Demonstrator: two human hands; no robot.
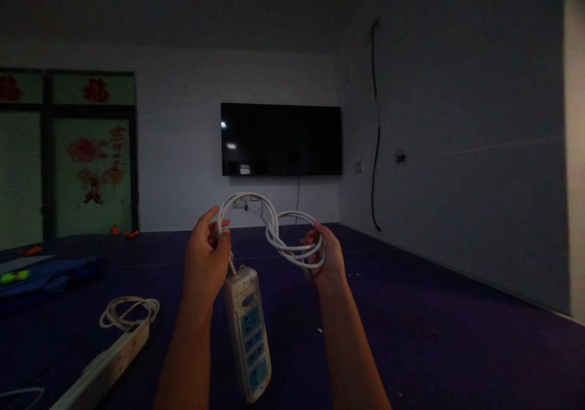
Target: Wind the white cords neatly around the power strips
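Note:
A white cable (pixel 273 230) loops between my two hands in the middle of the head view. My left hand (pixel 208 251) pinches it on the left, near the end of a white power strip (pixel 248 335) with blue socket faces. That strip hangs down between my forearms, tilted a little. On the right, my right hand (pixel 326 253) is closed around the coiled part of the same cable. The plug end is not clearly visible.
A second white power strip (pixel 109 361) with its coiled cord (pixel 129 312) lies at the lower left on the dark purple surface (pixel 434 349). Blue cloth (pixel 50 276) is farther left. A television (pixel 281 140) hangs on the far wall; a black cable (pixel 375 154) runs down the right wall.

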